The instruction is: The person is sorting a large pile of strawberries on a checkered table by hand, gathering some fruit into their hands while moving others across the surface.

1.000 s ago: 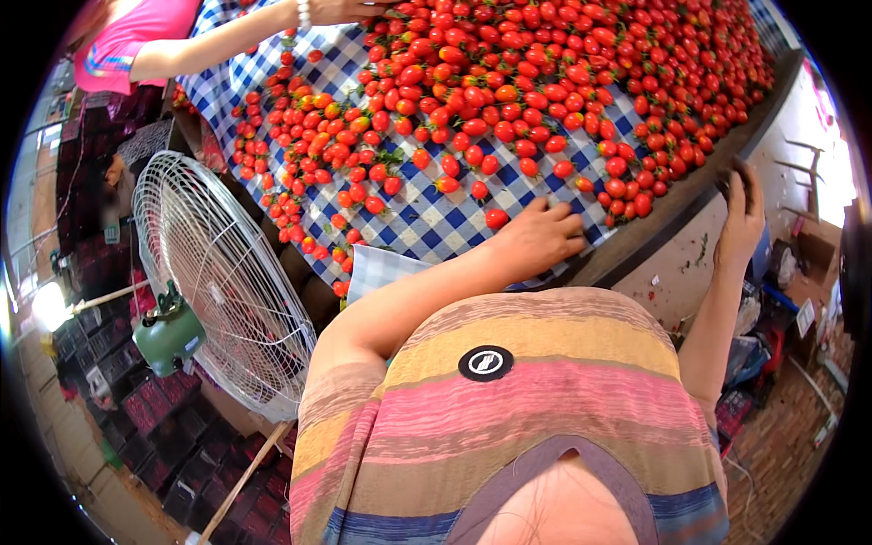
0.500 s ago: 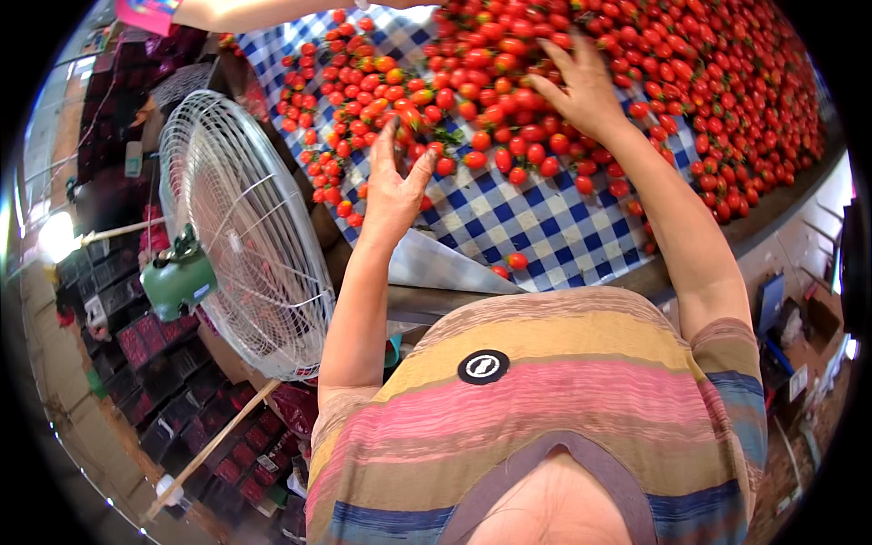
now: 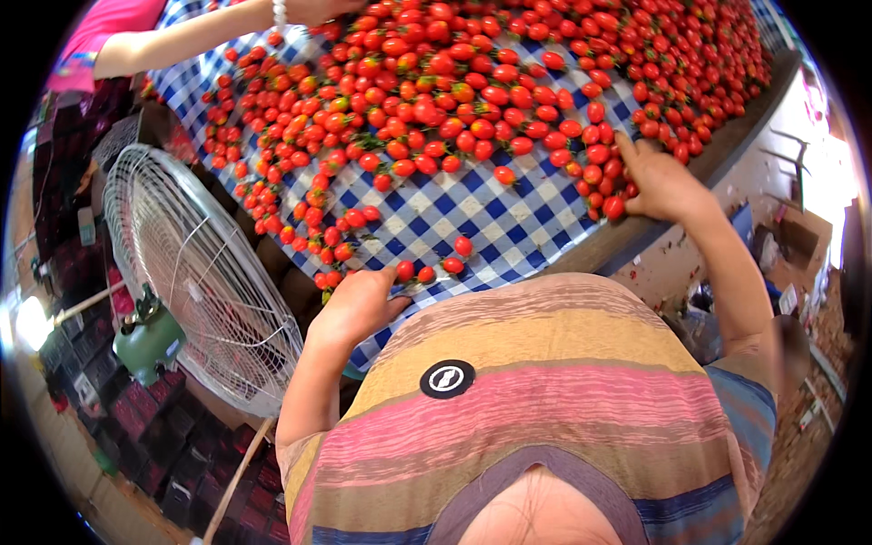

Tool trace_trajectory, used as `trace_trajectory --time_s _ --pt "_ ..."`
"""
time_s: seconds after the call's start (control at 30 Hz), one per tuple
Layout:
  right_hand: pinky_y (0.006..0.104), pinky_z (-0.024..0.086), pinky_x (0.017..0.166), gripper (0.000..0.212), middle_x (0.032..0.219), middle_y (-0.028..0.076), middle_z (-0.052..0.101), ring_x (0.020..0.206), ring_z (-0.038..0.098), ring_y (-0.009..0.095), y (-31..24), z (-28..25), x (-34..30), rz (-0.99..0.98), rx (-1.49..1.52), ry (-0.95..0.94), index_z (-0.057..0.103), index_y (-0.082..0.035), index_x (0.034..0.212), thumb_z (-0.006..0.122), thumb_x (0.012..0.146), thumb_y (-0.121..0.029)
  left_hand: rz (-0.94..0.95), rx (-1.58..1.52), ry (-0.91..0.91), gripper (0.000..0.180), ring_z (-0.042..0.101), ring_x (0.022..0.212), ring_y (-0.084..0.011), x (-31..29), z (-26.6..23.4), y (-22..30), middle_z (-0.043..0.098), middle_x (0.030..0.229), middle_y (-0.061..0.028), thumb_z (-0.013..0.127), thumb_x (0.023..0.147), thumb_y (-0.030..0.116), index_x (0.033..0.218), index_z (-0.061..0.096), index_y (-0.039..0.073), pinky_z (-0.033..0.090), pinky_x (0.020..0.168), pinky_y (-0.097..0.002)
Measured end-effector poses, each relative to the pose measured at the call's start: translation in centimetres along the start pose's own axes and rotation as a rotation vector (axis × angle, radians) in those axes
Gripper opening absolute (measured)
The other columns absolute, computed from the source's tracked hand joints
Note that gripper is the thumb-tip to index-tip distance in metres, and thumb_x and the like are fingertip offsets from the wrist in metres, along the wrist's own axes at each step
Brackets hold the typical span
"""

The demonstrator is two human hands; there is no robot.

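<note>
Many small red cherry tomatoes (image 3: pixel 395 113), some with green stem bits, lie on a blue-and-white checked cloth (image 3: pixel 531 213). My left hand (image 3: pixel 354 309) rests low at the near left edge of the cloth, thumb and fingers apart, just beside a few stray tomatoes (image 3: pixel 427 272). My right hand (image 3: pixel 670 183) is at the right edge of the table, open, its fingers spread around the side of a small cluster of tomatoes (image 3: pixel 595 173). Fingertips there are partly hidden by the tomatoes.
A large fan (image 3: pixel 195 282) with a wire cage and green motor stands close on my left. Across the table a co-worker's arm (image 3: pixel 186 41) in a pink sleeve reaches over the tomatoes. Dark crates (image 3: pixel 136 409) cover the floor at left. The table's wooden edge (image 3: pixel 609 245) runs along my front.
Both hands have left the middle of the tomatoes: the left came down to the near edge, the right moved right and nearer. The folded near corner of the cloth now lies unfolded.
</note>
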State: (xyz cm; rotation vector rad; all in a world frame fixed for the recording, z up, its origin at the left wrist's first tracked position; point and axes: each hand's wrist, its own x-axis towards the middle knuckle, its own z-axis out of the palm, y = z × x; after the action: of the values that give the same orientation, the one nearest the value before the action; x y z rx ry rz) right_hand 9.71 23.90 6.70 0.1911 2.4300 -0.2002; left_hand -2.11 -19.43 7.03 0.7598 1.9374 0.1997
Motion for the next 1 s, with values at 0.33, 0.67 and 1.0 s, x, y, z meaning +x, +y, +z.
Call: trace_trajectory --time_s 0.33,0.67,1.0 --pt "0.0374 0.051 0.099 0.070 0.140 0.013 0.049 0.127 0.054 0.024 -13.2 -3.2 8.1 -0.398 1.072 0.588 0.036 -0.010 0.152 0.071 0.093 -0.020 0.286 -0.165 0.465 0.060 0.064 0.105 -0.0373 3.4 3.0 2.9 0.064 0.114 -0.0178 0.079 0.081 0.020 0.134 0.054 0.008 0.053 0.084 -0.0428" --pt "0.0335 0.047 0.103 0.045 0.133 0.015 0.058 0.120 0.058 0.022 -9.3 0.6 12.3 -0.260 1.145 1.027 0.051 -0.001 0.140 0.063 0.099 -0.016 0.537 0.394 1.092 0.056 0.039 0.139 -0.0326 18.9 -6.0 6.7 0.050 0.144 -0.0077 0.069 0.081 0.050 0.129 0.061 0.023 0.027 0.110 -0.0699" --pt "0.0377 0.054 0.079 0.024 0.100 0.012 0.064 0.091 0.066 0.030 -12.0 -0.5 8.9 -0.576 0.581 0.473 0.067 -0.003 0.108 0.071 0.087 -0.016 -0.296 0.261 1.116 0.077 0.023 0.149 -0.0419 11.7 -4.8 -9.0 0.029 0.161 -0.0166 0.052 0.091 0.067 0.151 0.041 0.021 0.019 0.114 -0.0665"
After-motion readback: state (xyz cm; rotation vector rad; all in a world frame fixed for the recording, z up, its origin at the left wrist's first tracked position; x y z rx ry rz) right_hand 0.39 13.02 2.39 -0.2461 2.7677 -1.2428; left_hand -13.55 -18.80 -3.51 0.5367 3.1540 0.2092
